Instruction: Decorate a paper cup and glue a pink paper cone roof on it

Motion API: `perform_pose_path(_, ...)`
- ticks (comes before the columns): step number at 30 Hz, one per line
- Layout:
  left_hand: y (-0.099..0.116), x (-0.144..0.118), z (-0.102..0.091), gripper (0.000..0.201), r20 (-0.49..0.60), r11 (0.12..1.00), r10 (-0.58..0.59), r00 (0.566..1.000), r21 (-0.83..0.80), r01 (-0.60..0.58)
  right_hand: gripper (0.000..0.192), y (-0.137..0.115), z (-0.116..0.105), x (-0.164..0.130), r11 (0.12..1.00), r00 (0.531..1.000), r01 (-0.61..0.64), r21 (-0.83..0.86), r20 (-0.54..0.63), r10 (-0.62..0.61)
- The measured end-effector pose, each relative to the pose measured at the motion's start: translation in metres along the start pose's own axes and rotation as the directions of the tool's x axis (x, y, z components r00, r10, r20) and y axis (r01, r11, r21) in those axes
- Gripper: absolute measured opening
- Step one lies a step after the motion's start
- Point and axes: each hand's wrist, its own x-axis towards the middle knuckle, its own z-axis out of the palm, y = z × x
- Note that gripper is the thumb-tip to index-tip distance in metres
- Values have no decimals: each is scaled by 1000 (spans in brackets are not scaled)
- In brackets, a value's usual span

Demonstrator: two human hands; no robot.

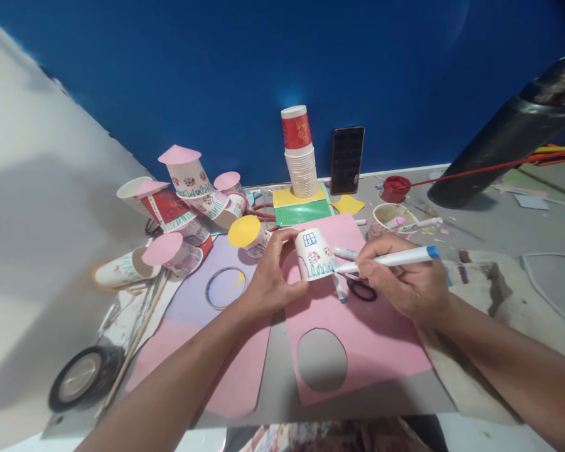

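My left hand (275, 273) grips a white paper cup (313, 256) that is tilted, with a blue window, red flowers and blue-green grass drawn on it. In my right hand (405, 279) is a white marker (390, 258) with a blue end, its tip at the cup's lower right side. Behind and under my right hand lie black-handled scissors (361, 290) and other markers, partly hidden. Beneath both hands spreads a pink sheet (381, 351) with a round hole cut out near its front edge.
Decorated cups with pink cone tops (179, 154) crowd the left side. A cup stack (302, 169) and a phone (347, 160) stand at the back wall. A black bottle (499, 144) leans at right. Black tape (82, 378) lies front left, beside a wooden stick (136, 339).
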Motion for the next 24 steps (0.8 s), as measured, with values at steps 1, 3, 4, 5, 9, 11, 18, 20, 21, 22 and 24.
perform_pose_path(1,0,0,0,72,-1,1000,-8,1000,-4,8,13,1,0,-1,1000,1000,-7,1,-26,7)
perform_pose_path(3,0,0,0,72,-9,1000,-21,1000,-13,21,11,3,-1,-2,1000,997,-19,-9,-78,18)
perform_pose_path(4,0,1,-1,72,-14,999,-29,999,-19,29,10,4,-1,-3,1000,996,-19,-16,-93,17)
perform_pose_path(5,1,1,-1,72,-19,999,-35,999,-26,34,10,5,-1,-3,1000,995,-18,-21,-98,16)
perform_pose_path(9,2,0,-1,73,-22,997,-54,998,-51,53,12,4,0,-1,1000,997,-22,11,-79,23)
perform_pose_path(11,3,0,0,72,-20,996,-66,998,-67,65,13,3,0,0,1000,999,-20,23,-47,21)
perform_pose_path(18,-2,-1,-1,72,-4,988,-90,996,-127,89,12,3,-1,0,1000,994,-6,-18,-111,4)
perform_pose_path(20,-2,-1,-2,72,-10,989,-82,997,-121,81,12,4,-1,0,1000,996,-21,-11,-81,20)
perform_pose_path(21,-2,-1,-1,72,-10,989,-81,997,-123,80,12,5,-1,0,1000,997,-30,-7,-68,30)
perform_pose_path(22,-1,-1,-1,71,-6,988,-84,996,-131,82,12,6,-1,-1,999,997,-37,-6,-62,36)
perform_pose_path(24,1,0,-1,68,7,983,-96,995,-154,96,11,8,-2,-2,999,996,-40,8,-77,41)
